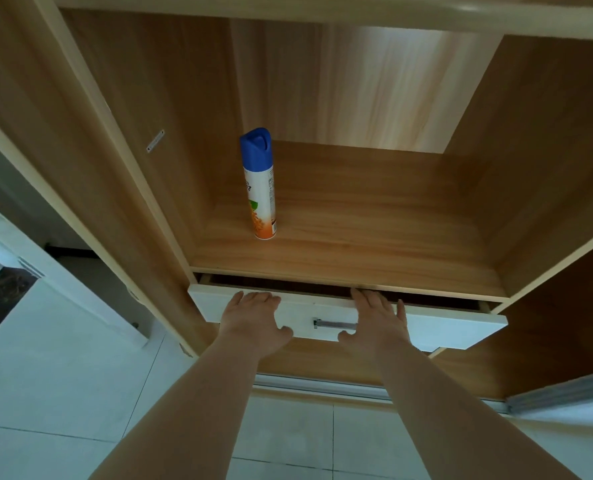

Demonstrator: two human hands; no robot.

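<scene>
A white drawer point(454, 329) with a metal bar handle point(335, 324) sticks out a little from a wooden wardrobe, leaving a narrow dark gap along its top. My left hand point(255, 322) lies flat against the drawer front, left of the handle, fingers straight. My right hand point(378, 320) presses flat on the front just right of the handle, fingertips at the top edge. Above the drawer, a spray can point(258, 185) with a blue cap stands upright on the wooden shelf point(374, 237).
The wardrobe's left side panel point(91, 161) and right inner wall point(544, 150) frame the open compartment. A metal sliding-door track point(322, 388) runs along the floor below. White tiled floor point(63, 393) lies to the left and under me.
</scene>
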